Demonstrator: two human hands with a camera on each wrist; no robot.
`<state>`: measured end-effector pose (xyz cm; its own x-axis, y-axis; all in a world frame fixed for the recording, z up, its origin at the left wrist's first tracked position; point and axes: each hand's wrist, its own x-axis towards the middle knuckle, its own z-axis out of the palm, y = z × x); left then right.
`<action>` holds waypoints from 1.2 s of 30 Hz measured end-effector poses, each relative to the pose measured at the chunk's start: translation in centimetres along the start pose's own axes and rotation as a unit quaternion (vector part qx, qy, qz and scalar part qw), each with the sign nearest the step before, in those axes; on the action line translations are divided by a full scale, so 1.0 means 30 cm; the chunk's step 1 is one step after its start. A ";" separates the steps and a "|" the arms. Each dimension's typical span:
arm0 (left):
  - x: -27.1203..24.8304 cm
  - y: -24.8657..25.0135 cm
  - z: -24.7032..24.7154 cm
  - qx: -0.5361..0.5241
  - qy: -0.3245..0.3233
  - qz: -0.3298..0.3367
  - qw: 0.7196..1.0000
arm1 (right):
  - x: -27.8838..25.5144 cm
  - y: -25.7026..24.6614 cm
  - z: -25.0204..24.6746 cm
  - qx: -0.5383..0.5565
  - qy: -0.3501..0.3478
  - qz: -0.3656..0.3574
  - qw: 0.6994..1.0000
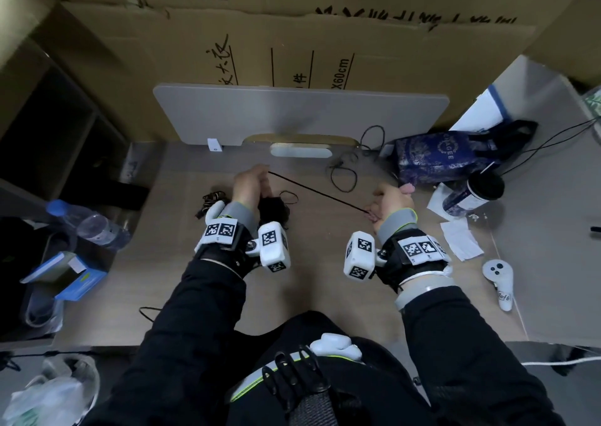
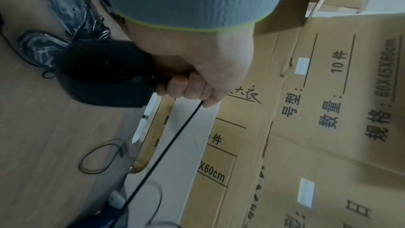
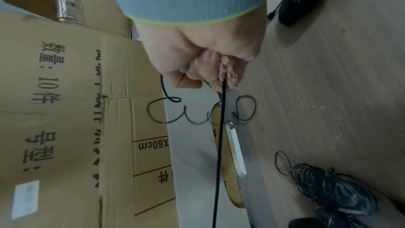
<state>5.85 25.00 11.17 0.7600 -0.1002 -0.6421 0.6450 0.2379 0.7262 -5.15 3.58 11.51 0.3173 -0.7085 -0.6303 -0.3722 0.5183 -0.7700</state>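
A thin black cord (image 1: 315, 193) runs taut across the wooden desk (image 1: 309, 282) between both hands. My left hand (image 1: 250, 181) grips one end in curled fingers (image 2: 192, 86), together with a black fabric bundle (image 2: 105, 74) that hangs under the palm. My right hand (image 1: 390, 201) is a fist round the other end of the cord (image 3: 220, 145) and a pink fuzzy piece (image 3: 229, 72) that sticks out between the fingers. From the left wrist the cord (image 2: 171, 141) slants away from the fingertips.
A black-and-white scrunchie (image 1: 211, 199) and a thin black loop (image 1: 289, 197) lie by the left hand. A coiled black cable (image 1: 343, 175), blue patterned bag (image 1: 439, 155), cup (image 1: 474, 194), tissues and a white controller (image 1: 499, 279) sit right. A grey board (image 1: 292, 113) and cardboard boxes stand behind.
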 end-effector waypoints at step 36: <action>-0.057 -0.020 0.015 0.132 -0.025 0.051 0.990 | 0.059 0.037 -0.056 -0.077 -0.002 0.009 0.997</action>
<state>4.20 24.59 11.96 0.8205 -0.1388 -0.5545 0.5586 -0.0105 0.8293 -6.46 2.10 9.72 0.3128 -0.6978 -0.6443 -0.5067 0.4512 -0.7346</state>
